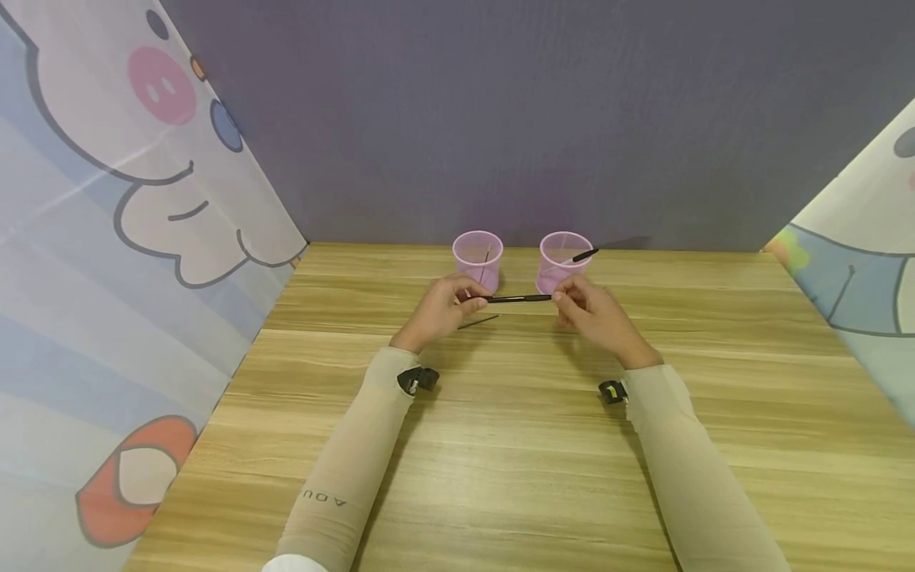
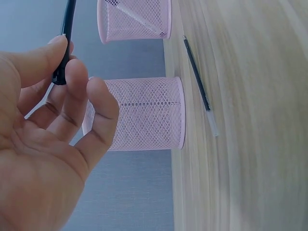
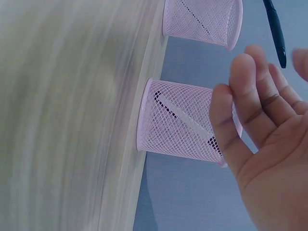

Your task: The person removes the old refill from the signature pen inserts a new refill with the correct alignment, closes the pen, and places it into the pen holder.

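Observation:
A black pen (image 1: 518,299) is held level above the table, in front of two pink mesh cups. My left hand (image 1: 445,308) pinches its left end between thumb and fingers, as the left wrist view also shows with the pen (image 2: 67,24). At the other end, my right hand (image 1: 589,316) has its thumb and fingertips around the pen's tip. A gap shows between them and the pen (image 3: 275,29) in the right wrist view. Below the left hand, a thin dark pen refill (image 2: 197,74) with a clear end lies on the table.
The left cup (image 1: 478,236) has a thin dark stick leaning inside. In the right cup (image 1: 566,236) stands a pale pen (image 1: 586,255) with a black end sticking out over the rim. A grey panel (image 1: 500,119) rises behind the wooden table (image 1: 500,461); printed cloth hangs at both sides.

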Action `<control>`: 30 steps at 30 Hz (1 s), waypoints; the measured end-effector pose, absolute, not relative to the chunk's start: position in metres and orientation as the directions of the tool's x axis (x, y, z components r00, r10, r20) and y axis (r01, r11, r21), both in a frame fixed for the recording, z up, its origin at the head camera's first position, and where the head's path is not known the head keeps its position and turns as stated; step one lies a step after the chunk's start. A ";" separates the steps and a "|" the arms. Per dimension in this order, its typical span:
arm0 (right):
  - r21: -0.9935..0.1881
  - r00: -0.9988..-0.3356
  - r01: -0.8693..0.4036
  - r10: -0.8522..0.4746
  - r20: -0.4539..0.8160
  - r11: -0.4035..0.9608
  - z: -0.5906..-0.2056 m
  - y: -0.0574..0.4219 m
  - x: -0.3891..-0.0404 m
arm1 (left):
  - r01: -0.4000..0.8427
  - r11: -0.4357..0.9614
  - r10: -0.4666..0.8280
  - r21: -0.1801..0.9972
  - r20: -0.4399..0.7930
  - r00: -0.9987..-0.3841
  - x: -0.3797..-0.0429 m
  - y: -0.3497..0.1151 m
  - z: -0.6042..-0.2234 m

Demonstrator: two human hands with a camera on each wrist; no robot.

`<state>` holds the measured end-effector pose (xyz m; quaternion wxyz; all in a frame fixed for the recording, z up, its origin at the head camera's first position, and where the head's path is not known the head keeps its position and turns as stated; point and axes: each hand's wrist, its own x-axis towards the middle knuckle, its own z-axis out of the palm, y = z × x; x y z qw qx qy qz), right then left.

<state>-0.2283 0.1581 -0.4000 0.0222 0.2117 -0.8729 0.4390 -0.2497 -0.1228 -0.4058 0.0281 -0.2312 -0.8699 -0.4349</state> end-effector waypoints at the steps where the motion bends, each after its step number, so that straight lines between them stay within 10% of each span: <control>1: -0.765 -0.906 -0.394 -0.355 0.230 0.510 -0.399 0.158 -0.228 | 0.425 0.514 0.375 0.745 0.250 -0.892 -0.250 -0.123 -0.406; 30: -0.720 -0.900 -0.407 -0.382 0.209 0.563 -0.408 0.160 -0.232 | 0.430 0.509 0.371 0.746 0.261 -0.891 -0.249 -0.121 -0.405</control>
